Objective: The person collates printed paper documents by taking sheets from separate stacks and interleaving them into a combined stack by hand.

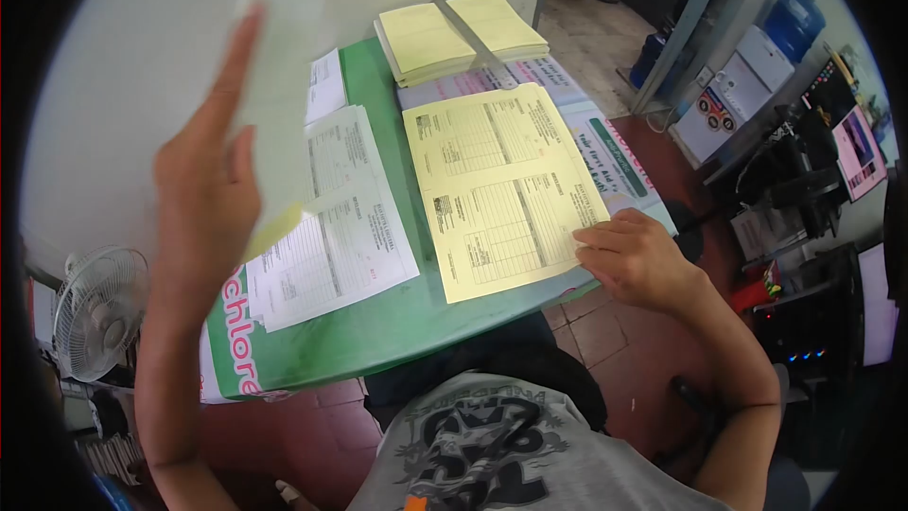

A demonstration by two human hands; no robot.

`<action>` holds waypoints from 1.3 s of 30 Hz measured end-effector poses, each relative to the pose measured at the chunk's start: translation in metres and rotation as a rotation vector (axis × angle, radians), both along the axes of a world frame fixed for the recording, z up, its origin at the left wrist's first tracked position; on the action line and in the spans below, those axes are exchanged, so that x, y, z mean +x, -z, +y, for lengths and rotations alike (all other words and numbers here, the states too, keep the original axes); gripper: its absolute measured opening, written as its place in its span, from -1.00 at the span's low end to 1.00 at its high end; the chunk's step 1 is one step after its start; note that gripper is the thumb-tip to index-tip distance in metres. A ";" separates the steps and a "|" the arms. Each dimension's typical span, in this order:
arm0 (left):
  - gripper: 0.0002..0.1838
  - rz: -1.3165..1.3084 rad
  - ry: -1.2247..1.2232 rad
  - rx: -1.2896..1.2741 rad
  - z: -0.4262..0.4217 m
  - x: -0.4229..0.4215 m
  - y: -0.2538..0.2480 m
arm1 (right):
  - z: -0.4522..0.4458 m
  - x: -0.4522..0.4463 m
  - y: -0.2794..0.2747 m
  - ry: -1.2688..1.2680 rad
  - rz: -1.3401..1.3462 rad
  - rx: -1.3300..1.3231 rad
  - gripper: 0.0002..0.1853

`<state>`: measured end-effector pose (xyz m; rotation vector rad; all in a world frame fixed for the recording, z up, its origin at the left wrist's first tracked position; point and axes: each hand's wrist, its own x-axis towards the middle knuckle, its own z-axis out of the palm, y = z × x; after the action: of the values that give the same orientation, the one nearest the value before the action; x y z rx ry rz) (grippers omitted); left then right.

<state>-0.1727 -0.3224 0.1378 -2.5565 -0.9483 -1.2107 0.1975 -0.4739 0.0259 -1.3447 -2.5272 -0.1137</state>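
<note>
Touching yellow forms, set lengthwise away just right of the white forms, with nearer, bent-fingered right hand; holding left hand left of those, index outstretched; can't tell either grip!

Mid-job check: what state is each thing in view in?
Yellow printed forms: face up, flat
White printed forms: face up, unevenly stacked
Rear yellow stack: piled
Ruler: lying across that stack
Right hand: at the yellow printed forms' edge
Left hand: raised, index finger extended
Monitor: lit
Fan: can't tell if running
</note>
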 end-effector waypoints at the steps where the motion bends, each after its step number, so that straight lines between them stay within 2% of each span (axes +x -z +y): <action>1: -0.11 0.100 0.006 0.098 0.003 0.012 0.004 | 0.000 0.000 0.000 -0.005 -0.007 0.011 -0.82; 2: -0.08 0.115 0.017 0.040 0.004 0.023 0.013 | 0.000 0.000 -0.001 -0.010 -0.014 0.022 -0.84; 4: -0.16 0.338 -0.012 -0.017 -0.010 0.046 0.021 | -0.001 -0.001 -0.005 0.006 -0.013 -0.008 -0.80; 6: -0.39 0.428 0.078 0.035 -0.015 0.070 0.037 | 0.000 -0.004 -0.012 0.043 0.029 -0.064 -0.79; 7: -0.37 0.400 0.057 -0.047 -0.023 0.081 0.043 | 0.001 -0.007 -0.018 0.071 0.072 -0.104 -0.80; 11: -0.51 0.476 0.137 -0.294 -0.038 0.109 0.061 | 0.017 0.001 -0.025 0.205 0.393 -0.405 -0.87; 14: -0.59 0.421 0.272 -0.419 -0.038 0.117 0.077 | 0.036 0.012 -0.033 0.138 0.484 -0.479 -0.89; 16: -0.69 0.274 0.361 -0.508 -0.038 0.121 0.076 | 0.046 0.010 -0.048 0.154 0.453 -0.453 -0.89; 17: -0.70 0.294 0.357 -0.540 -0.038 0.123 0.072 | 0.050 0.006 -0.057 0.160 0.438 -0.440 -0.89; 19: -0.71 0.336 0.353 -0.604 -0.033 0.127 0.064 | 0.055 -0.002 -0.071 0.124 0.386 -0.304 -0.87; 21: -0.74 0.245 0.329 -0.609 -0.024 0.132 0.069 | 0.062 -0.013 -0.081 0.080 0.324 -0.127 -0.84; 24: -0.76 0.104 0.184 -0.707 -0.004 0.128 0.057 | 0.074 -0.042 -0.087 0.083 0.273 0.609 -0.69; 25: -0.77 0.055 0.109 -0.745 0.006 0.122 0.049 | 0.075 -0.050 -0.088 0.049 0.288 0.614 -0.65; 27: -0.75 -0.179 0.118 -0.777 0.027 0.100 0.038 | 0.070 -0.071 -0.082 -0.016 0.327 0.612 -0.57; 28: -0.74 -0.295 0.128 -0.786 0.037 0.087 0.033 | 0.071 -0.084 -0.069 -0.106 0.373 0.505 -0.56; 30: -0.62 -0.464 0.253 -0.799 0.054 0.058 0.021 | 0.077 -0.111 -0.037 -0.254 0.354 0.328 -0.66; 34: -0.28 -0.524 0.243 -0.506 0.056 0.008 -0.009 | 0.086 -0.145 0.004 -0.345 0.101 0.170 -0.78; 36: -0.18 -0.481 0.254 -0.351 0.042 -0.011 -0.026 | 0.091 -0.149 0.016 -0.354 -0.063 0.191 -0.78; 37: -0.17 -0.412 0.169 -0.338 0.034 -0.023 -0.037 | 0.093 -0.151 0.018 -0.360 -0.146 0.202 -0.78; 39: -0.14 -0.313 0.042 -0.304 0.020 -0.045 -0.053 | 0.092 -0.154 0.016 -0.382 -0.076 0.176 -0.79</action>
<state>-0.2181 -0.3022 0.1910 -2.6694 -1.2328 -1.6276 0.0436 -0.3814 0.0096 -0.7905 -2.7119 -0.3050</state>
